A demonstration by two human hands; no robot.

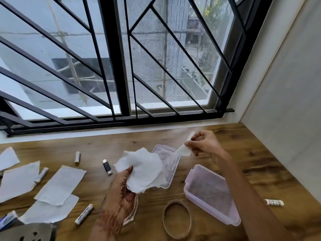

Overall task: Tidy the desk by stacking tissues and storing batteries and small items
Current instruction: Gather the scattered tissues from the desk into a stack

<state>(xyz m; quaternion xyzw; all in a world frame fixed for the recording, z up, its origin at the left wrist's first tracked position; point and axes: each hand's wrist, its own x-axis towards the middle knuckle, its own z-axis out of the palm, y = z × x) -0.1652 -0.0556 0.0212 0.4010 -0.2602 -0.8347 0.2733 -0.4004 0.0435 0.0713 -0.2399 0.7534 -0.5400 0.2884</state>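
Note:
My left hand (121,192) grips a fanned bunch of white tissues (144,169) above the middle of the wooden desk (251,153). My right hand (203,143) pinches one small folded tissue (183,150), held up beyond the container lid (169,164). Several loose tissues (60,183) lie flat at the left. White batteries lie among them: one (41,174), another (84,213), and a third (274,202) at the right. A silver battery (77,156) and a black USB stick (107,167) rest near the middle.
An open pale pink plastic container (211,193) stands at the right, its lid lying beside it. A round ring (177,219) and a glass dish (131,218) sit at the front. A metal holder (26,232) is at the front left. Window bars and a wall bound the desk.

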